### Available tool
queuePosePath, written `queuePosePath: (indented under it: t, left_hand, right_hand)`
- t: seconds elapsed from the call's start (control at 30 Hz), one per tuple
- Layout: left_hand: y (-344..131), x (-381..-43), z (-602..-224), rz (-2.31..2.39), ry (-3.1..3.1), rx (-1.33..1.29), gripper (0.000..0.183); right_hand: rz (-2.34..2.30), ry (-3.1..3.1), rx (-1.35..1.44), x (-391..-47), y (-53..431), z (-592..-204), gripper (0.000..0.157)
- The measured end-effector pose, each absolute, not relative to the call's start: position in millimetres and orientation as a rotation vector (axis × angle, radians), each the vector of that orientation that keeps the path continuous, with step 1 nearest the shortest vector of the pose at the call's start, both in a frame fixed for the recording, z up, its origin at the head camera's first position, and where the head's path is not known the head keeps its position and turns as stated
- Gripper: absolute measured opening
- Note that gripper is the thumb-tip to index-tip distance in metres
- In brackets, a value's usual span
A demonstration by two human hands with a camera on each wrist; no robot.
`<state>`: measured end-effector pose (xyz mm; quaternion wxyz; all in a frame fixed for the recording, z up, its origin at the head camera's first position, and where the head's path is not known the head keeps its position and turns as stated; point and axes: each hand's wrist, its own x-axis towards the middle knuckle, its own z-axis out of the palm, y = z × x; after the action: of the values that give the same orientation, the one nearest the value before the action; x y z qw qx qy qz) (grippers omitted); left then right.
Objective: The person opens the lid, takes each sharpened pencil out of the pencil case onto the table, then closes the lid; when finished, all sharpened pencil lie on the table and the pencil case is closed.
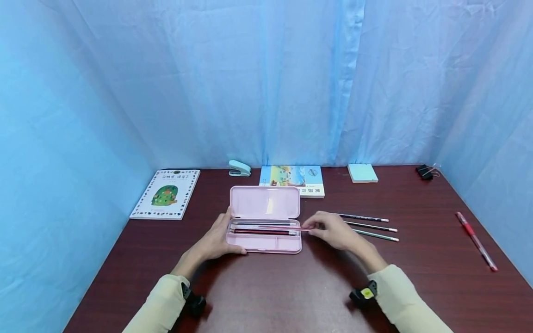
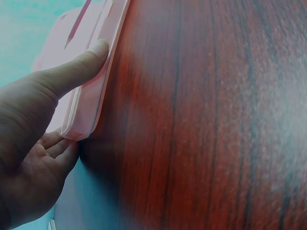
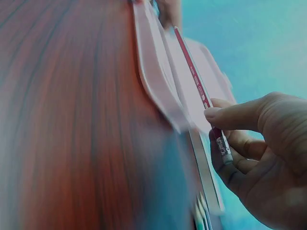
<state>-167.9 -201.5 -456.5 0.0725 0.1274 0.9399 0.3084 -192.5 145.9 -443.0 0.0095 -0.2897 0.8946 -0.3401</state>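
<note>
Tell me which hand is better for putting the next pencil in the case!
Probably the right hand. It pinches a red pencil, the tip over the open case. The left hand holds the case's left end, so it could steady it.

Red pencil [image 1: 285,228] in right fingers [image 1: 311,220]

Book [image 1: 291,176] partly behind pink case [image 1: 254,242]
</note>
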Motion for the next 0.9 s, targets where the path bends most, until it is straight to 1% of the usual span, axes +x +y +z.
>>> queuePosePath:
  t: [0.3,0.47,0.63,0.9]
  left_hand:
    - [-203,-169,-458,0.922,2.852,0.43,0.128]
    - [-202,-169,-458,0.925,2.844,0.431,0.128]
    - [-202,-168,-457,0.923,2.842,0.425,0.128]
    - [-201,-168,-458,0.908,2.834,0.396,0.128]
  right_hand:
    - [-0.968,2.955,-0.7,-170,240,-451,0.02]
    - [-0.929,2.999,-0.55,-153,277,-453,0.02]
    - [-0.901,3.053,-0.526,-143,296,-456,0.021]
    - [-0.853,3.165,-0.56,-143,302,-463,0.026]
